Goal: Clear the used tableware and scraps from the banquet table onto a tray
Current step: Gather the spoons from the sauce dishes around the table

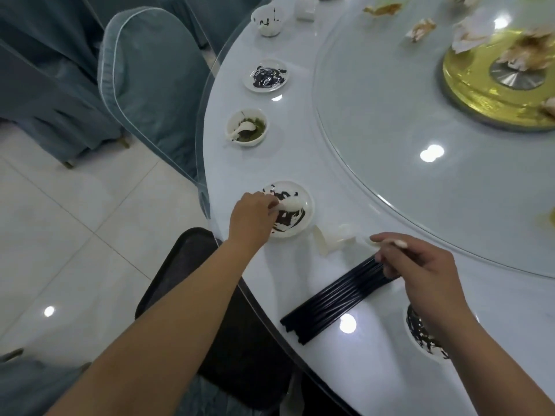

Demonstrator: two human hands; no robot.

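Left hand (253, 219) reaches over the round white plate smeared with dark sauce (310, 199), fingers curled and pinching the handle of the white ceramic spoon (291, 204) that lies in it. Right hand (426, 265) is clamped round the far end of a bundle of black chopsticks (336, 298). The bundle slants back toward the person along the white counter (360, 370). There is a small pale bit at the right fingertips, cannot tell what. A pale translucent wrapper strip (322, 240) lies on the counter between the two hands, just beside the plate. A black rectangular tray (177, 283) sits below the left forearm, off the counter edge, nothing seen on it. A second dark-smeared white plate (417, 328) is partly hidden under the right wrist. Beyond the left hand, along the counter edge, are a white bowl with green residue (229, 124), then a white saucer with dark smears (247, 81). Beyond the right hand is the big glass turntable (420, 175), carrying crumpled napkins (420, 30).
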